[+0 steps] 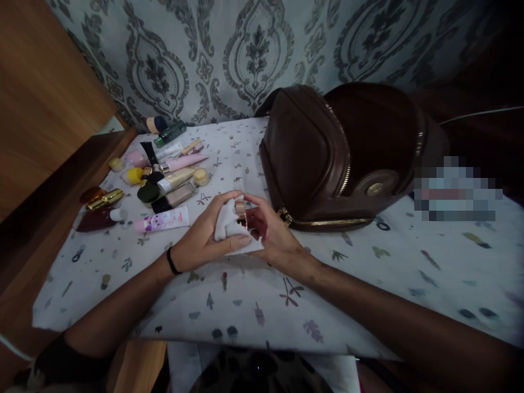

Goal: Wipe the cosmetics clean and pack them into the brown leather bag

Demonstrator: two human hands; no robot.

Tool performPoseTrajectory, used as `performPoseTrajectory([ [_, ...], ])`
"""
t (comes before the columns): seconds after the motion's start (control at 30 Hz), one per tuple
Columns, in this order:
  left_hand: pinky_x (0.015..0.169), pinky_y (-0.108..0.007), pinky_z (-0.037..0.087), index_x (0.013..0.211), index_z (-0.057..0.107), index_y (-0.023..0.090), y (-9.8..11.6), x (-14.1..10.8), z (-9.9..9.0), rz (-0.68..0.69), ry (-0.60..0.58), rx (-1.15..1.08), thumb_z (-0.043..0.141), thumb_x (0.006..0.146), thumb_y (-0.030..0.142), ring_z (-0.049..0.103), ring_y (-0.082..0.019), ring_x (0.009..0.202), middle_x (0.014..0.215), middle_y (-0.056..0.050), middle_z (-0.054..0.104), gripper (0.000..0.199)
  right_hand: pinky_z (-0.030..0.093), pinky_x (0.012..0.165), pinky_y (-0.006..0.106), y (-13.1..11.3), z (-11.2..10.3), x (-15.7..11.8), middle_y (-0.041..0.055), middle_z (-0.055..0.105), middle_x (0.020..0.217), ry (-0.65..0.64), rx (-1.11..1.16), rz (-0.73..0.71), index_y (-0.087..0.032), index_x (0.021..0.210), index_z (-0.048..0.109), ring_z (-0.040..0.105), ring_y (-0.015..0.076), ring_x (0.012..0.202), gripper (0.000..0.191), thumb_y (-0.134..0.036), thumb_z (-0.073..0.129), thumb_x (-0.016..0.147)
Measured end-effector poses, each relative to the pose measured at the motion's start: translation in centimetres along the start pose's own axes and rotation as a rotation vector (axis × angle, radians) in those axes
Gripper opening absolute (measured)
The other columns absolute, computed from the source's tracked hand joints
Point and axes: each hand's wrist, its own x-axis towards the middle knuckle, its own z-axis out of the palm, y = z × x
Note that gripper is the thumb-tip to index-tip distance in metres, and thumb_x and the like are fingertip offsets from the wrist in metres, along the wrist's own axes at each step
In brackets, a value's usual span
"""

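Observation:
Over the middle of the table, my left hand point(207, 236) is closed around a crumpled white tissue point(226, 222), its thumb lying along the tissue's near side. The tissue wraps partly around a small shiny rose-gold and clear item point(240, 209), perhaps a bottle; its exact kind cannot be made out. My right hand point(275, 232) holds the item and the tissue's edge from the right, with fingers curled around them. Much of the item is hidden by the tissue and fingers. Just left of my hands lies a white and pink tube point(164, 219) with a cartoon print.
Several cosmetic tubes, jars and bottles lie at the left, among them a beige tube point(178, 180) and a green bottle point(171, 132). A brown leather bag point(305, 153) stands behind my right hand. The patterned tablecloth point(254, 314) ends near my body; a patterned curtain point(216, 60) hangs behind.

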Motion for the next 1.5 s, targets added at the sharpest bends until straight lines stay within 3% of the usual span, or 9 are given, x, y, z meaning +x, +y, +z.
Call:
performPoseTrajectory([
  [0.27, 0.091, -0.034, 0.047, 0.122, 0.057, 0.019, -0.2, 0.3, -0.2, -0.014, 0.149, 0.027, 0.047, 0.097, 0.051, 0.062, -0.023, 0.099, 0.113, -0.007, 0.066, 0.042, 0.058, 0.085, 0.038, -0.4, 0.4, -0.7, 0.0025, 0.056, 0.112, -0.094, 0.033, 0.024, -0.035, 0.148, 0.027, 0.062, 0.0169, 0.092, 0.094, -0.027, 0.080, 0.070],
  [0.43, 0.081, -0.030, 0.049, 0.111, 0.066, 0.019, -0.8, 0.4, -0.4, -0.074, 0.226, -0.026, 0.042, 0.098, 0.056, 0.063, -0.021, 0.090, 0.096, -0.005, 0.070, 0.045, 0.059, 0.087, 0.038, -0.5, 0.5, -0.7, 0.0009, 0.056, 0.106, -0.120, 0.060, 0.026, -0.036, 0.147, 0.032, 0.061, 0.0164, 0.093, 0.092, -0.026, 0.082, 0.070],
  [0.63, 0.085, -0.036, 0.054, 0.139, 0.041, 0.022, -0.8, 0.2, -0.2, -0.079, 0.017, -0.212, 0.074, 0.080, 0.046, 0.065, -0.026, 0.103, 0.119, -0.009, 0.065, 0.071, 0.056, 0.091, 0.042, -0.2, 0.0, -0.3, 0.0045, 0.059, 0.114, -0.070, 0.063, 0.026, -0.034, 0.146, 0.036, 0.063, 0.0220, 0.100, 0.097, -0.033, 0.087, 0.063],
  [0.77, 0.094, -0.041, 0.051, 0.141, 0.038, 0.022, -0.6, 0.1, -0.2, -0.050, -0.004, -0.167, 0.073, 0.082, 0.042, 0.062, -0.028, 0.111, 0.124, -0.011, 0.062, 0.071, 0.057, 0.089, 0.040, -0.3, 0.0, -0.3, 0.0055, 0.060, 0.115, -0.066, 0.055, 0.014, -0.032, 0.146, 0.036, 0.063, 0.0222, 0.101, 0.101, -0.033, 0.090, 0.060],
  [0.9, 0.084, -0.033, 0.051, 0.115, 0.059, 0.019, -0.3, 0.2, -0.4, -0.077, 0.083, -0.092, 0.053, 0.093, 0.054, 0.064, -0.022, 0.093, 0.102, -0.006, 0.068, 0.042, 0.060, 0.080, 0.036, -0.7, 0.3, -0.6, 0.0035, 0.056, 0.120, -0.116, 0.046, 0.039, -0.039, 0.145, 0.037, 0.064, 0.0176, 0.092, 0.091, -0.031, 0.084, 0.068],
  [1.07, 0.079, -0.033, 0.051, 0.084, 0.066, 0.017, -0.3, 0.5, -0.5, -0.154, 0.207, -0.063, 0.040, 0.097, 0.061, 0.062, -0.021, 0.081, 0.078, -0.003, 0.067, 0.052, 0.058, 0.074, 0.032, -0.8, 0.4, -0.8, -0.0009, 0.059, 0.098, -0.116, 0.025, 0.078, -0.037, 0.144, 0.039, 0.062, 0.0138, 0.076, 0.088, -0.025, 0.083, 0.069],
  [1.2, 0.085, -0.035, 0.050, 0.112, 0.063, 0.017, -0.8, 0.5, -0.6, -0.162, 0.165, -0.147, 0.044, 0.092, 0.066, 0.062, -0.023, 0.091, 0.096, -0.006, 0.068, 0.056, 0.055, 0.065, 0.028, -0.8, 0.2, -0.5, -0.0015, 0.058, 0.094, -0.107, 0.080, 0.112, -0.036, 0.143, 0.038, 0.059, 0.0124, 0.073, 0.087, -0.025, 0.082, 0.068],
  [1.3, 0.077, -0.031, 0.052, 0.139, 0.042, 0.023, -1.0, 0.3, -0.6, -0.135, 0.032, -0.300, 0.068, 0.082, 0.059, 0.063, -0.021, 0.091, 0.105, -0.005, 0.064, 0.072, 0.053, 0.059, 0.025, -0.7, 0.0, -0.3, -0.0026, 0.055, 0.091, -0.096, 0.152, 0.166, -0.034, 0.142, 0.036, 0.056, 0.0106, 0.068, 0.089, -0.022, 0.082, 0.067],
  [1.5, 0.074, -0.026, 0.050, 0.134, 0.042, 0.024, -0.9, 0.2, -0.3, -0.082, 0.002, -0.327, 0.074, 0.081, 0.044, 0.061, -0.018, 0.089, 0.105, -0.004, 0.061, 0.066, 0.049, 0.052, 0.022, -0.6, 0.1, -0.2, -0.0032, 0.052, 0.091, -0.078, 0.131, 0.172, -0.032, 0.141, 0.034, 0.055, 0.0094, 0.065, 0.095, -0.016, 0.080, 0.059],
])
